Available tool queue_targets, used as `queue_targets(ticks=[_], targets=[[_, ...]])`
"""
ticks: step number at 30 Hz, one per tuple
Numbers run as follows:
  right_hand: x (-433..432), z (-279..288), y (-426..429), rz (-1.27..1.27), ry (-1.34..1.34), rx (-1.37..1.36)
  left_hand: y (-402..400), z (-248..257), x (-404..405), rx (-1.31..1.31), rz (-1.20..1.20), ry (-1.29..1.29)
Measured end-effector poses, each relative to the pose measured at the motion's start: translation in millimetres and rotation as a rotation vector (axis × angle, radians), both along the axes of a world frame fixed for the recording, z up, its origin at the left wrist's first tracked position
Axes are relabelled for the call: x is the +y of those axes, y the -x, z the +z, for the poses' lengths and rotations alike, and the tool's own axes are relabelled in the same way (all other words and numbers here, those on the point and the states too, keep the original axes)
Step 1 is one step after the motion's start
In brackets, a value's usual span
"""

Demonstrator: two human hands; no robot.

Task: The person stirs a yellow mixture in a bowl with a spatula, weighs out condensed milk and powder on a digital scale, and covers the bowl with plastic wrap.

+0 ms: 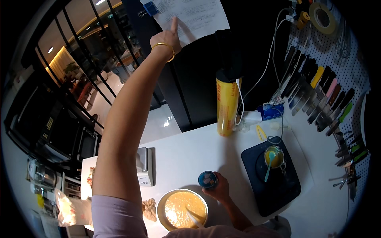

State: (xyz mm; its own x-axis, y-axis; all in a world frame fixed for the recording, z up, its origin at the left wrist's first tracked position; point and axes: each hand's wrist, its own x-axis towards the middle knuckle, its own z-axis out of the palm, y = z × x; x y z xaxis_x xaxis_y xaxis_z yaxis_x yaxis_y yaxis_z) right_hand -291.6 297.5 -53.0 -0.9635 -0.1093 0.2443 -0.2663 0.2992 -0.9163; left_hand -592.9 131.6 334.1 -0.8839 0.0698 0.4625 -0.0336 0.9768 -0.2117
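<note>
My left hand (167, 38), with a gold bangle at the wrist, reaches far forward and lays its index finger on a printed sheet of paper (199, 19). A blue binder clip (151, 9) grips the sheet's edge. Close to my body, my right hand (219, 188) holds a small round container with a blue patterned top (207, 179). Just left of it stands a large bowl (158, 208) of yellow, glossy mixture (181, 205), and a white handle (195, 218) leans out of the mixture.
Right of my right hand, a glass cup (278, 162) with a teal spoon (270, 162) stands on a black induction cooker (275, 190). A yellow film roll (226, 107) stands upright at the table's back edge. A scale (145, 166) is at left; knives (324, 98) hang on a pegboard.
</note>
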Motion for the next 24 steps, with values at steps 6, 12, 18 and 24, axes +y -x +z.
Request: queue_targets(ticks=[6, 12, 18, 24], targets=[[0, 10, -2, -0.042, 0.029, 0.006, -2, 1, 3, 0.002, -0.024, -0.016], [2, 20, -10, -0.005, 0.075, 0.047, -27, -2, 4, 0.001, -0.063, -0.018], [-18, 11, -15, -0.098, -0.152, 0.104, -161, -93, -31, 0.021, -0.377, -0.161], [-49, 52, 6, 0.042, -0.16, 0.224, -363, -230, -135, -0.027, -0.243, -0.731]])
